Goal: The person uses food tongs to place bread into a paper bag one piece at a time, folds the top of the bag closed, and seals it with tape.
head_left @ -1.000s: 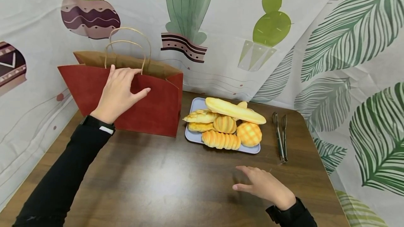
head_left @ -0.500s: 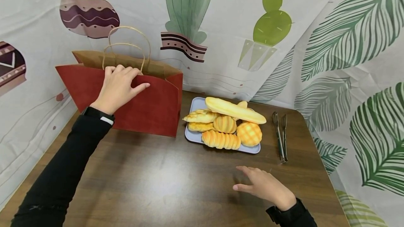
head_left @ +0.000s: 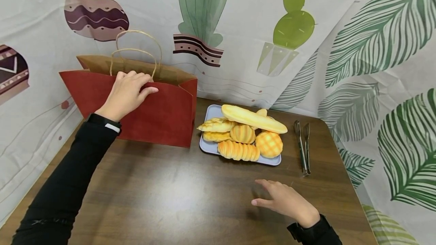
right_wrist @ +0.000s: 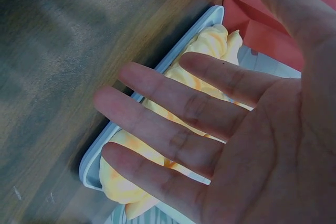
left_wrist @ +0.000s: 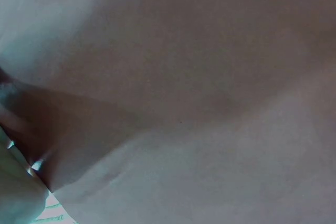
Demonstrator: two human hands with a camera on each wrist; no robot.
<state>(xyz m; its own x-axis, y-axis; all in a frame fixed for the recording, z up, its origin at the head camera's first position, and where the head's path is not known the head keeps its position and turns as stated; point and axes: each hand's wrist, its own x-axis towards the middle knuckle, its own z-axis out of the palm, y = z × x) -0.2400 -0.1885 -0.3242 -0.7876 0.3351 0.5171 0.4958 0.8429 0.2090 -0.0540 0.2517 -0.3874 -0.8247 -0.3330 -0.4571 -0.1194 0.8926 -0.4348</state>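
left hand (head_left: pixel 127 93) grips the front rim of the red paper bag (head_left: pixel 161 118), fingers curled over it; right hand (head_left: pixel 286 202) is released, fingers extended above the table (head_left: pixel 163 203). from my remote seat i judge the work barely begun: the bag stands upright, mouth parted, left of the lilac tray (head_left: pixel 212 112), where the baguette (head_left: pixel 253 119), round bun (head_left: pixel 269 144) and ridged roll (head_left: pixel 238 151) lie, metal tongs (head_left: pixel 301 150) untouched alongside. i can't see the bag's bottom.

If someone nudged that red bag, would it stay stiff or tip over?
The red bag likely flexes, since its walls look thin and creased. It may tip easily, standing upright, though the left hand gripping its top might steady it.
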